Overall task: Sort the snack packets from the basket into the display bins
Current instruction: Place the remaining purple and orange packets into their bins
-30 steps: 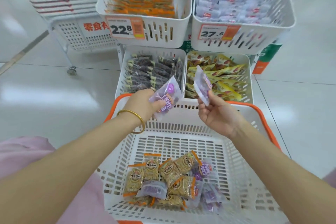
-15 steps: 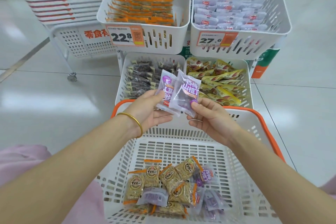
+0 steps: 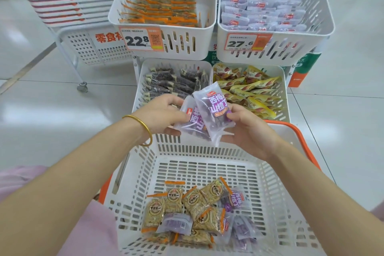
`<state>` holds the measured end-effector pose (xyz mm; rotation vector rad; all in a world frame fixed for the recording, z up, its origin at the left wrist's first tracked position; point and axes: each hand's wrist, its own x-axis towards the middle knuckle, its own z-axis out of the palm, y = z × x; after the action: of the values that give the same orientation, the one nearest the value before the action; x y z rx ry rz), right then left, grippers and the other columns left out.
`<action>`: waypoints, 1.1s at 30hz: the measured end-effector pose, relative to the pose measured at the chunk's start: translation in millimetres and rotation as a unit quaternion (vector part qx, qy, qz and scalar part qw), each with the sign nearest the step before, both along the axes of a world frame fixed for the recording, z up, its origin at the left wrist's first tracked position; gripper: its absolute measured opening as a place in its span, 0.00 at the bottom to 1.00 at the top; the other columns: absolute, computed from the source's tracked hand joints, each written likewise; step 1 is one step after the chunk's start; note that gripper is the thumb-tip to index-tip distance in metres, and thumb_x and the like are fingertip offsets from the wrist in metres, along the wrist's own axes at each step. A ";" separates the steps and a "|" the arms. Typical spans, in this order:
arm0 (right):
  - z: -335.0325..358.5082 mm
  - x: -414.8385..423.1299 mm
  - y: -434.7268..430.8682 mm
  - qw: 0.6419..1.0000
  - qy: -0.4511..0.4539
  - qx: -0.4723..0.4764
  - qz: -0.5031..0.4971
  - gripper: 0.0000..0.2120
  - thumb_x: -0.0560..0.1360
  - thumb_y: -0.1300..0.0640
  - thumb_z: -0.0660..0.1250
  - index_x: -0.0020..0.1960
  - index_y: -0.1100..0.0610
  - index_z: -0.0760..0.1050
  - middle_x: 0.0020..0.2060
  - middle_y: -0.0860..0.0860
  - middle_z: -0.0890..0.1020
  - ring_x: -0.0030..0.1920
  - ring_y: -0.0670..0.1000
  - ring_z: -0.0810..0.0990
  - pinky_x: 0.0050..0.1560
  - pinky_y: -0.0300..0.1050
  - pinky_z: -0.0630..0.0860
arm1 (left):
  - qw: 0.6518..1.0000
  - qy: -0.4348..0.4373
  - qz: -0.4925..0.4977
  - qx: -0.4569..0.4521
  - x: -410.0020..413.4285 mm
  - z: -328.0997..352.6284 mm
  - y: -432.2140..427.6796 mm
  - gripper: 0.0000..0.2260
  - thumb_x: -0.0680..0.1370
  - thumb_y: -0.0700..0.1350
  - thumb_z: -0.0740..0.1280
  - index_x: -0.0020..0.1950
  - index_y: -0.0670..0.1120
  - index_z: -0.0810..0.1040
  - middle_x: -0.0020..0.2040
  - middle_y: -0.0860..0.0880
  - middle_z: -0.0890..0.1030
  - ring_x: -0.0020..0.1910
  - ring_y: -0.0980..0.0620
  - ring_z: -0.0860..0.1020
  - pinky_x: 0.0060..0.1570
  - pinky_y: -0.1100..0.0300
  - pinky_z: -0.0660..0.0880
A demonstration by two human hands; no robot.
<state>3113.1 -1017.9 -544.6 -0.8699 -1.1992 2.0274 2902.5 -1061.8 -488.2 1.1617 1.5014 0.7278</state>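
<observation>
A white basket with an orange rim [image 3: 276, 174] stands in front of me, holding several orange-edged seed packets [image 3: 193, 201] and purple packets [image 3: 234, 201]. Above its far rim my left hand [image 3: 164, 114] pinches one purple packet [image 3: 191, 124]. My right hand [image 3: 247, 129] pinches a second purple packet [image 3: 216, 110], which overlaps the first. Both packets touch each other. Beyond them stand the display bins: an upper right bin of purple packets [image 3: 268, 12] and an upper left bin of orange packets [image 3: 166, 6].
Two lower bins sit just behind the basket: dark packets [image 3: 170, 83] on the left, yellow packets [image 3: 253, 89] on the right. Price tags 22.8 [image 3: 141, 39] and 27.6 [image 3: 247, 42] hang on the upper bins. A wheeled white rack [image 3: 83, 48] stands at the left.
My hands came together from apart. The right hand's packet now lies over the left hand's packet, and both have drawn slightly closer to me.
</observation>
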 end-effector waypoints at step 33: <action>143.5 34.2 77.9 0.889 -0.242 0.388 0.031 0.15 0.66 0.58 0.76 0.48 0.53 0.74 0.65 0.47 0.73 0.65 0.44 0.72 0.68 0.44 0.67 | 0.962 0.109 -0.107 0.228 53.1 47.5 76.1 0.34 0.74 0.46 0.70 0.72 0.50 0.51 0.67 0.55 0.65 0.65 0.57 0.67 0.63 0.60 0.67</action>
<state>3147.3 -940.0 -401.1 -0.9270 -2.1190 1.1749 2955.6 -985.8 -440.6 1.7737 1.3917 0.8418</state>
